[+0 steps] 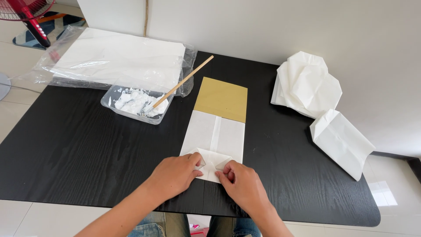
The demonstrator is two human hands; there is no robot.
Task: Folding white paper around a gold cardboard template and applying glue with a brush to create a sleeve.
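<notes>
White paste is held in a clear plastic tray, with a wooden brush leaned on its rim. Near the table's front edge, a folded white paper sheet is pressed down by the left hand, fingers together, and its folded flap is pinched by the right hand. Finished paper bags are piled at the right edge; bare tabletop is left between.

Sleeves: none are being worn, both forearms are being left bare | left hand and right hand: no gloves, rings or watch are being worn | legs: blue denim jeans are being worn
</notes>
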